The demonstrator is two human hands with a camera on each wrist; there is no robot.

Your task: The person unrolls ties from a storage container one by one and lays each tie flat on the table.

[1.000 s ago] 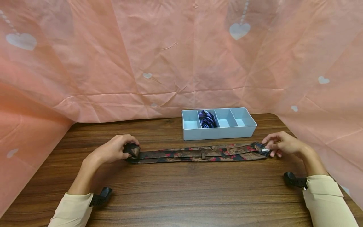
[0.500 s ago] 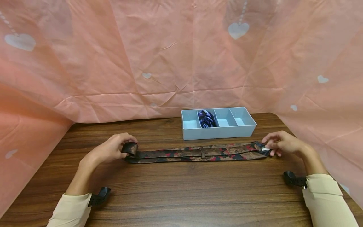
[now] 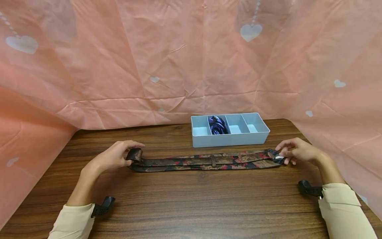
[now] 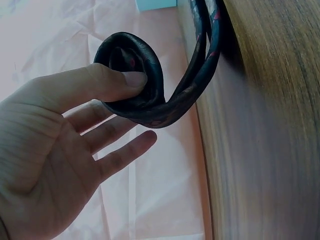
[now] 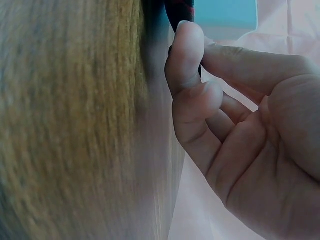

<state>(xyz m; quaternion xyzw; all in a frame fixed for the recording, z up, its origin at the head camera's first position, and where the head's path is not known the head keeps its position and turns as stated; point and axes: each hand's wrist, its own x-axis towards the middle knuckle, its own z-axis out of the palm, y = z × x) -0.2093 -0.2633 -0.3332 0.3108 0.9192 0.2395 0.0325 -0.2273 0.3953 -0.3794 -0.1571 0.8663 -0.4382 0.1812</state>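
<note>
A dark necktie (image 3: 238, 162) with a brown and red floral pattern stretches across the wooden table, doubled lengthwise. Its left end is coiled into a small roll (image 4: 131, 55). My left hand (image 3: 111, 157) holds this roll, thumb pressed against its side and the lower fingers spread beneath. At the tie's right end, where a dark lining and a white label show, my right hand (image 3: 301, 152) pinches the tip between thumb and fingers. In the right wrist view the fingers (image 5: 187, 55) hide most of that tip.
Behind the tie stands a light blue divided box (image 3: 229, 140). One compartment holds a rolled purple-blue necktie (image 3: 218, 126). A pink curtain (image 3: 167, 66) with white hearts surrounds the wooden table (image 3: 203, 205) at the back and sides.
My left hand has shifted slightly left, and the coiled end has turned and moved left with it. The right hand and the tie's right end stay in place.
</note>
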